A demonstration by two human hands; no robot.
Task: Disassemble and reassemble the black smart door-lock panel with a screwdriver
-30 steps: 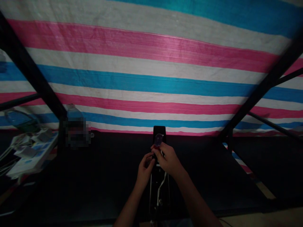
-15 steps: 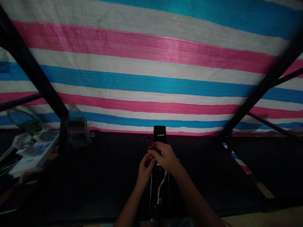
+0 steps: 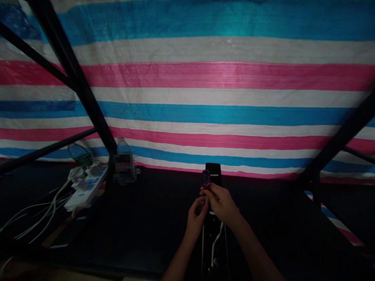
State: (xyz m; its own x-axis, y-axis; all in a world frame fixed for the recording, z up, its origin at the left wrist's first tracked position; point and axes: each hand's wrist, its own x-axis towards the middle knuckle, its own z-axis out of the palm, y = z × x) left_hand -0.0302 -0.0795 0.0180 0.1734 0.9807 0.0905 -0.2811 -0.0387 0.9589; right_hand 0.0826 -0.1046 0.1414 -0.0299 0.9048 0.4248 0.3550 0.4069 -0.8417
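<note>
My right hand (image 3: 223,203) pinches a small object with a clear purple rounded top and a red base (image 3: 205,179), held up over the dark table. My left hand (image 3: 197,214) is curled just below and left of it, fingertips touching the right hand; what it holds is hidden. Behind the hands a black phone (image 3: 213,174) stands upright on a dark stand (image 3: 214,249) with a white cable (image 3: 216,240) running down it.
A striped pink, blue and white tarp (image 3: 205,97) hangs behind. Black metal frame bars (image 3: 76,78) cross left and right. At left lie a white power strip (image 3: 88,185) with white cables, a plastic bottle (image 3: 124,156) and a lying bottle (image 3: 79,154).
The view has swung left, bringing the power strip and cables further in. The hands stay together at the phone stand, the right hand still holding the purple object up.
</note>
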